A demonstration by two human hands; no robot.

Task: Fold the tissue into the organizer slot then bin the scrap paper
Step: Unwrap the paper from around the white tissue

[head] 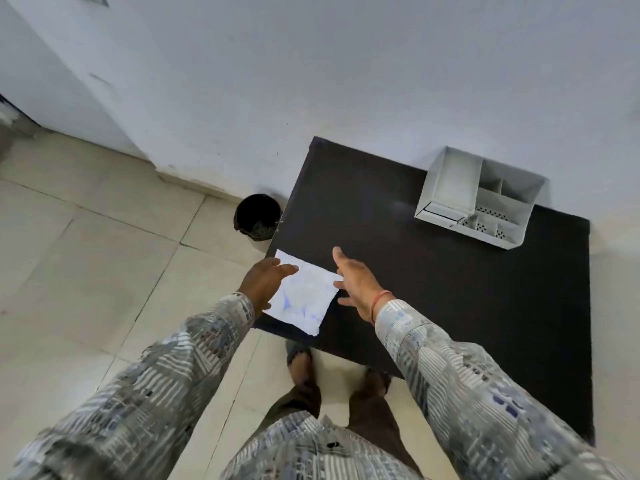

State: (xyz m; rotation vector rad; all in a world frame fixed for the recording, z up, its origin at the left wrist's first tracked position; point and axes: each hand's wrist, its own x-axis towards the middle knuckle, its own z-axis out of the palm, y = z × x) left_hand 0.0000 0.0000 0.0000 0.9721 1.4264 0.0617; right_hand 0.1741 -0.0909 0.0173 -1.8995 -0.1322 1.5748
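Note:
A white sheet with faint blue print point(303, 296) lies flat at the near left corner of the black table point(433, 278). Whether it is the tissue or the scrap paper I cannot tell. My left hand point(265, 280) rests on the sheet's left edge, fingers stretched over it. My right hand point(356, 284) hovers at the sheet's right edge, fingers spread, holding nothing. A grey organizer point(481, 197) with several slots stands at the table's far side by the wall. A black bin point(258, 218) sits on the floor left of the table.
A white wall runs behind the table. The floor is pale tile. My feet point(332, 372) stand at the table's near edge. The table's dark top spreads out right of the sheet.

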